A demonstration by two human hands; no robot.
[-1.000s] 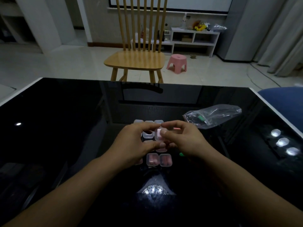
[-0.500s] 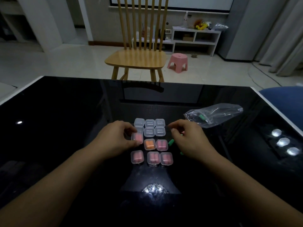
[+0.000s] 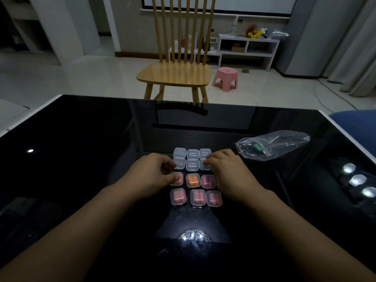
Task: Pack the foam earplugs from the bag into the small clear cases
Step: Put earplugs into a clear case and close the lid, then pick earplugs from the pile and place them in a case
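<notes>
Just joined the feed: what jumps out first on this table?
A grid of small clear cases sits mid-table, the near rows filled with pink and orange earplugs. Both hands flank it, the left hand touching a filled case. A nearly empty bag lies to the right.

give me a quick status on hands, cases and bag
Left hand thumb on a filled case, right hand fingertips at empty case. Six filled, six empty. Bag right, clear of both hands.

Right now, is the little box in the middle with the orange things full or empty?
Full: orange earplugs show through the middle case.
</notes>
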